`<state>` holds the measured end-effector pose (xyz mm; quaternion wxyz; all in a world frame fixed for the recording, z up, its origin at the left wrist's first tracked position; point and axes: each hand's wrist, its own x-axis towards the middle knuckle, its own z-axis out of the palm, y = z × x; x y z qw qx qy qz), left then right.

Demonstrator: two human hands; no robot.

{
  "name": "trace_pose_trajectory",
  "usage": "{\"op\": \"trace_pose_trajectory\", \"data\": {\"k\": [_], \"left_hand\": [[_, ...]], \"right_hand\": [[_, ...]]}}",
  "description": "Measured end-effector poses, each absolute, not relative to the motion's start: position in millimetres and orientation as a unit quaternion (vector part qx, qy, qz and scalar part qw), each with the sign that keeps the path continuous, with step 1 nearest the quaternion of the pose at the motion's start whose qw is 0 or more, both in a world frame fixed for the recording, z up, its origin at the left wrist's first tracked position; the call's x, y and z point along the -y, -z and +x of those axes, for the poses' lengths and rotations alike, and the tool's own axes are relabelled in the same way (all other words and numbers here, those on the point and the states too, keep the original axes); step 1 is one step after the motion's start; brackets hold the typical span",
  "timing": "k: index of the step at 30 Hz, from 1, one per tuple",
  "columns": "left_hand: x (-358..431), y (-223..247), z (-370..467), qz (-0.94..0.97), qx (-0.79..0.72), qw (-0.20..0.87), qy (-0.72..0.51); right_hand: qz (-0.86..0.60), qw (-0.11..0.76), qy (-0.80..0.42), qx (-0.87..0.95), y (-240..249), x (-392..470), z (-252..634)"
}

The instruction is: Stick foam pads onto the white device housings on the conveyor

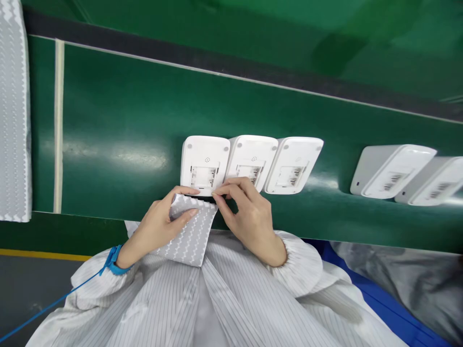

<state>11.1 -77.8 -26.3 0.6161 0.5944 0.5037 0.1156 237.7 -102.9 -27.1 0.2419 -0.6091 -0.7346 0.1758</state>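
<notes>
My left hand point(159, 222) holds a grey sheet point(193, 231) with rows of white marks between thumb and fingers, its index fingertip at the lower edge of the leftmost white device point(206, 152). At the sheet's upper right corner, my right hand point(249, 219) pinches with thumb and index finger; whatever is between them is too small to tell. Beside that device lie a second white device point(255, 149) and a third white device point(300, 156), all with open battery compartments facing up. The fingers of my right hand partly cover the second one's lower edge.
Two more white devices point(394, 171) rest on the green table point(119, 111) at the right. A large marked grey sheet point(13, 120) lies at the far left. From the blue wrist strap point(115, 260) a blue cord runs down to the left.
</notes>
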Motion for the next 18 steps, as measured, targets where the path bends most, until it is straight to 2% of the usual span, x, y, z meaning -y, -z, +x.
{"op": "trace_pose_trajectory", "data": {"k": [3,7,10,13,18], "left_hand": [[78,26,10,0.582,-0.495,0.629,-0.148],[77,23,7,0.539,-0.514,0.637,-0.198],[75,23,7,0.502,-0.523,0.659,-0.200],[69,25,9,0.485,-0.540,0.665,-0.179],[56,29,14,0.483,-0.557,0.651,-0.181]], "right_hand": [[-0.619,0.232,-0.181,0.728,27,96,248],[-0.620,0.352,-0.095,0.695,26,83,270],[-0.595,0.306,-0.030,0.743,26,74,273],[-0.578,0.244,-0.071,0.775,33,63,263],[-0.601,0.259,-0.120,0.746,48,36,244]]}}
